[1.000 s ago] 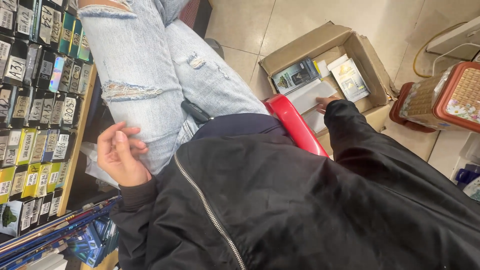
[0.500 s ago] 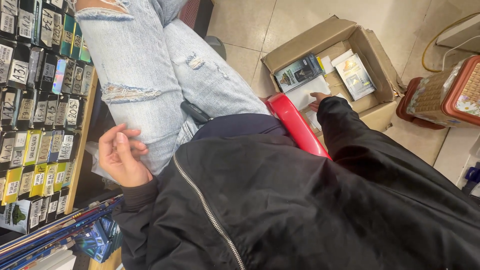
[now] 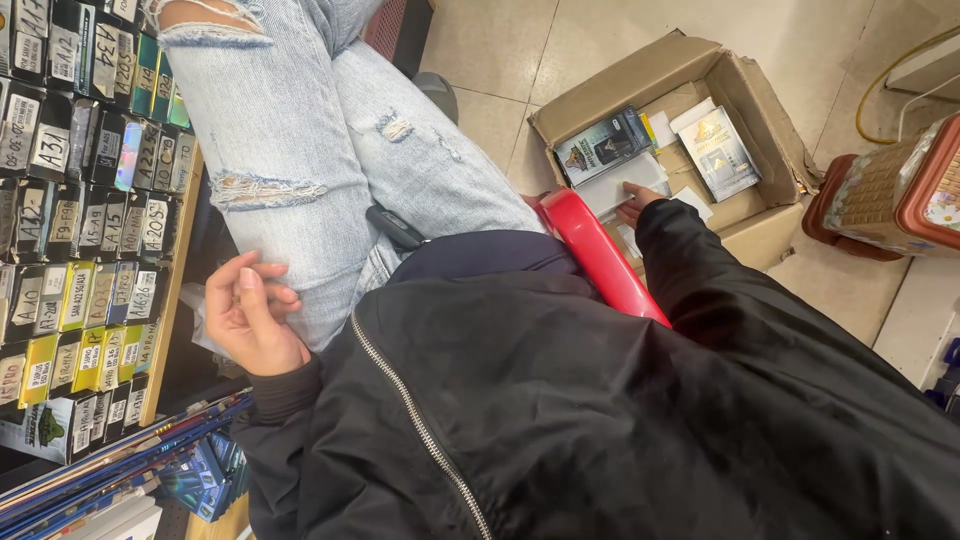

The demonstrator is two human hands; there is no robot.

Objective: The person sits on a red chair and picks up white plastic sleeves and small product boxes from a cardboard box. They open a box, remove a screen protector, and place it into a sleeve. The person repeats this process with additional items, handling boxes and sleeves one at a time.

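I sit on a red stool (image 3: 600,255) in pale ripped jeans and a black jacket. My left hand (image 3: 250,315) rests on my left thigh, fingers loosely curled, holding nothing. My right hand (image 3: 634,203) reaches down into an open cardboard box (image 3: 640,75) on the floor. Its fingertips lie on a white flat packet (image 3: 625,180) inside the box. A dark blue packet (image 3: 600,145) and a pale printed packet (image 3: 718,150) lie beside it. Whether the hand grips the white packet is hidden by the sleeve and stool.
A shelf of several small labelled boxes (image 3: 80,190) stands close on my left. Blue packets (image 3: 200,470) sit low at the shelf's foot. A red and brown basket (image 3: 900,190) stands on the tiled floor at the right. A black object (image 3: 395,227) sticks out at my hip.
My right hand has stayed in the box, shifting slightly over the white packet. The view has tilted a little. My left hand has not moved.
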